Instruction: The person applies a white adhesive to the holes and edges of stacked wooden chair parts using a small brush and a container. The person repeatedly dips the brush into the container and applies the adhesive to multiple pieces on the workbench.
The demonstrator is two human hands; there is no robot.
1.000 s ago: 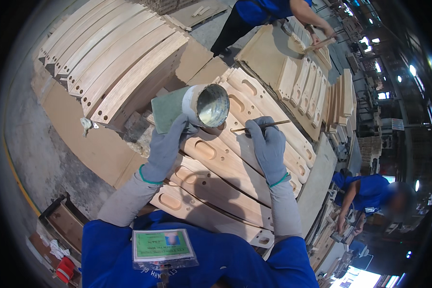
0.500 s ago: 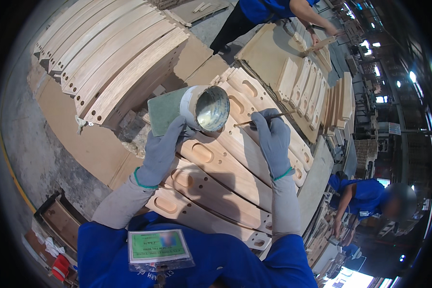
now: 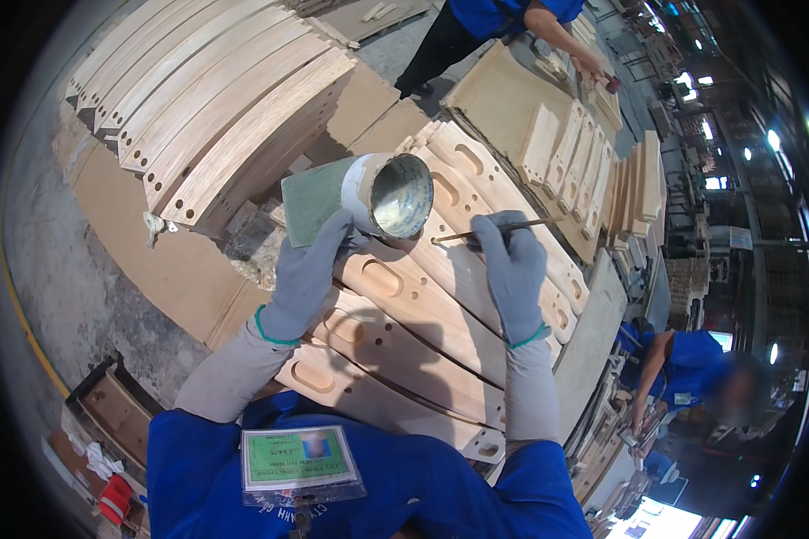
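Note:
My gloved left hand [image 3: 310,269] is closed round a round cup [image 3: 358,193] tipped so that its mouth faces right, with whitish stuff inside. A flat grey-green piece [image 3: 313,205] sticks out behind the cup on the left; how it is held is hidden. In my gloved right hand [image 3: 515,269] a thin brush-like stick [image 3: 532,223] is pinched. Its tip points left, at a small hole in a pale wooden board [image 3: 449,256] just right of the cup. Whether the tip touches the wood I cannot tell. Several similar slotted boards [image 3: 404,346] lie side by side beneath my hands.
A stack of curved wooden boards [image 3: 234,135] stands at the far left on cardboard [image 3: 153,260]. At the far right a co-worker [image 3: 503,18] stands by a table [image 3: 485,90] with more wooden pieces. Another person [image 3: 674,368] bends over work at the right. A red object [image 3: 115,499] lies lower left.
The stick's tip has shifted slightly left and down, and the cup has moved a little right and up. The far co-worker's hand has moved and a reddish item now shows at it.

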